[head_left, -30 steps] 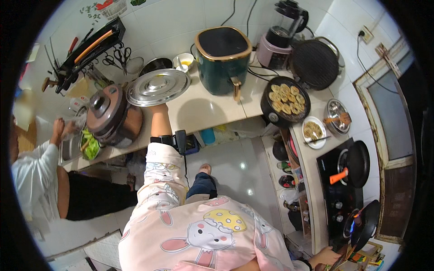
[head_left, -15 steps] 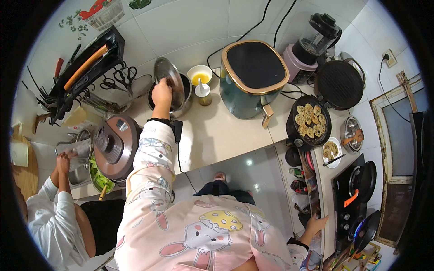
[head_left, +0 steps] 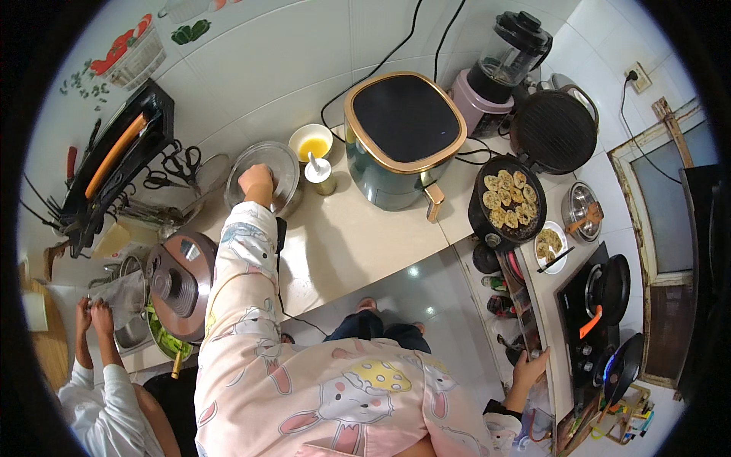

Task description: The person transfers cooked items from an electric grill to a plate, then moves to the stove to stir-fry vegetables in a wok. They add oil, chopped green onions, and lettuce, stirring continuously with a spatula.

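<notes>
My left hand [head_left: 256,183] is closed on top of a round metal pot lid [head_left: 283,163], its knob hidden under my fingers. The lid lies almost level over a pot whose body is mostly covered. Just right of it stand a white bowl [head_left: 311,143] of yellow liquid and a small lidded container [head_left: 320,180] with a handle sticking up. Low on the right, my right hand [head_left: 527,372] rests at the counter edge beside an open shelf, fingers partly stretched and apart, with nothing plainly held.
A green air fryer [head_left: 396,145] stands mid-counter. To its right, an open electric griddle [head_left: 487,226] holds several browned rounds. A plate of food [head_left: 561,265], a steel bowl [head_left: 580,199] and a lit gas stove [head_left: 582,335] follow. At left, another person's hands [head_left: 95,312] hold clear plastic near a brown-lidded cooker [head_left: 202,278].
The lid has gone from tilted upright to lying flat over the pot under my left hand. My right hand has shifted slightly at the counter edge, and the view has turned a little.
</notes>
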Demonstrator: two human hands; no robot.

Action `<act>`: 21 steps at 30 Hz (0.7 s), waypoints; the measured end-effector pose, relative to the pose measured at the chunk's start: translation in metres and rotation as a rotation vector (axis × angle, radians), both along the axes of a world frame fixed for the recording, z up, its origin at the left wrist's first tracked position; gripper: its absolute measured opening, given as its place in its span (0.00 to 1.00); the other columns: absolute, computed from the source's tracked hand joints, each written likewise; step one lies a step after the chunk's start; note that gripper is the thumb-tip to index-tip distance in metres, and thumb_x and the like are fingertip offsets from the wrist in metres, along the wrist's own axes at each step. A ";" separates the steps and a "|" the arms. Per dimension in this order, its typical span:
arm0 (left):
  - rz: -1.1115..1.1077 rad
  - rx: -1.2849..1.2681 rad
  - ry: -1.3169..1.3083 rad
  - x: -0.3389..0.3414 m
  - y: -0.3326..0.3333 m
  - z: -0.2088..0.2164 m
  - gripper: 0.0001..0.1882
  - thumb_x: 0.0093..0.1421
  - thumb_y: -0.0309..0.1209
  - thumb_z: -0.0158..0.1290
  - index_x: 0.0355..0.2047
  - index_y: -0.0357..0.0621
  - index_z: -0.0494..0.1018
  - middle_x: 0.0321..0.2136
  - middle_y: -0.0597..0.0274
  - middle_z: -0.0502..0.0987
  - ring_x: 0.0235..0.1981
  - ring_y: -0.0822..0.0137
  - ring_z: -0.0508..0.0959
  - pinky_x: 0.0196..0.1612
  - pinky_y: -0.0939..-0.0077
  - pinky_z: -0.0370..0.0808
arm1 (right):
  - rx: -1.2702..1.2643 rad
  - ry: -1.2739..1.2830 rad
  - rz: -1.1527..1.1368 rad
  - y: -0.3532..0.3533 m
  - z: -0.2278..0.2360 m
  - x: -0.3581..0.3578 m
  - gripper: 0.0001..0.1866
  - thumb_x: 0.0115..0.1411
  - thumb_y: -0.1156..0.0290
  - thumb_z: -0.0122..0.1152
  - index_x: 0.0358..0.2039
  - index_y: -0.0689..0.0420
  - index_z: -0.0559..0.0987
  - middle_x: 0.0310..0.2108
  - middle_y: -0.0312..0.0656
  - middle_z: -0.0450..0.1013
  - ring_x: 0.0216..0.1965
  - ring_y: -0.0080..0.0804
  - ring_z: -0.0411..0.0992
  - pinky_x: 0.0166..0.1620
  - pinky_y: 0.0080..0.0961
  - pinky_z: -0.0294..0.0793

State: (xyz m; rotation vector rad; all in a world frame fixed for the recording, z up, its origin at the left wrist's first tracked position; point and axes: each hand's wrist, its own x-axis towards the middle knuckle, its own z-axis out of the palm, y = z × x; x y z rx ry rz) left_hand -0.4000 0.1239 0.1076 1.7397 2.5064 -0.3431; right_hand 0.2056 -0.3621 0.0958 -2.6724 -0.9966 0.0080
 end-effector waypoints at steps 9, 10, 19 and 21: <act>0.016 0.074 -0.076 -0.005 0.012 -0.010 0.11 0.54 0.29 0.52 0.36 0.47 0.80 0.41 0.57 0.79 0.43 0.57 0.79 0.42 0.66 0.77 | -0.024 0.032 -0.022 -0.023 0.004 -0.006 0.40 0.49 0.77 0.62 0.61 0.68 0.54 0.56 0.61 0.61 0.57 0.57 0.60 0.60 0.40 0.55; 0.011 0.039 -0.064 -0.004 0.010 -0.012 0.11 0.53 0.29 0.53 0.37 0.47 0.80 0.41 0.56 0.79 0.43 0.57 0.79 0.42 0.66 0.77 | -0.008 0.010 0.006 -0.024 0.005 -0.007 0.40 0.49 0.77 0.62 0.61 0.67 0.55 0.56 0.61 0.61 0.56 0.56 0.60 0.59 0.40 0.56; 0.081 0.088 -0.044 0.018 0.009 0.007 0.16 0.50 0.36 0.58 0.40 0.48 0.76 0.45 0.54 0.76 0.48 0.50 0.76 0.47 0.59 0.74 | 0.183 0.043 -0.011 -0.038 0.028 -0.011 0.38 0.49 0.76 0.61 0.60 0.65 0.58 0.53 0.59 0.64 0.53 0.54 0.63 0.58 0.39 0.59; 0.119 0.313 -0.114 0.043 -0.001 0.028 0.19 0.53 0.40 0.55 0.43 0.45 0.76 0.43 0.53 0.77 0.47 0.49 0.76 0.46 0.59 0.74 | 0.217 0.080 -0.027 -0.046 0.034 -0.011 0.36 0.50 0.76 0.61 0.60 0.64 0.60 0.53 0.58 0.64 0.53 0.54 0.63 0.58 0.39 0.59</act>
